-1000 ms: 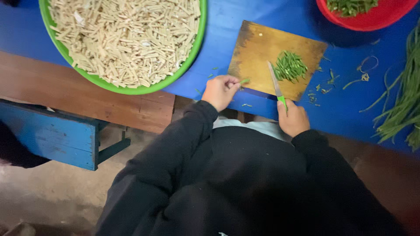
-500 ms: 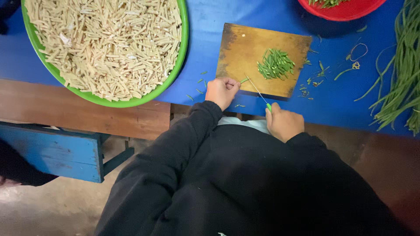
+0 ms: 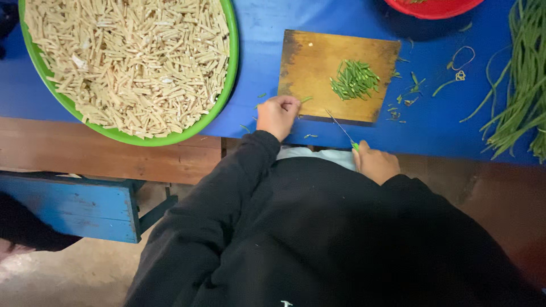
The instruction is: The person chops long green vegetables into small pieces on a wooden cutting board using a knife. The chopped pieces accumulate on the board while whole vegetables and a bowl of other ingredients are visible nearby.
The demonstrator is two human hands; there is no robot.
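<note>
Thin-bladed knife with green handle sits in the right hand, fingers closed around the handle, blade angled up-left with its tip over the near edge of the rectangular worn wooden cutting board. Small pile of chopped green bean pieces lies on the board's right half, well apart from the blade tip.

Left hand rests at the board's near-left corner, fingers curled shut into a loose fist; a short green piece pokes out beside it, can't tell whether it's pinched or just lying there.

Surface: blue table top, with stray green scraps scattered right of the board and along the near edge. Large round green plastic basin full of pale cut strips sits left of the board, close to the left hand. Bundle of long green beans lies at the far right. Red bowl rim shows at the top edge, above the board.

Room: brown wooden bench plank runs along the table's near side, blue painted wooden stool below it, bare dusty floor underneath.

Both forearms in black sleeves, elbows bent, hands reaching forward from the torso to the table edge
</note>
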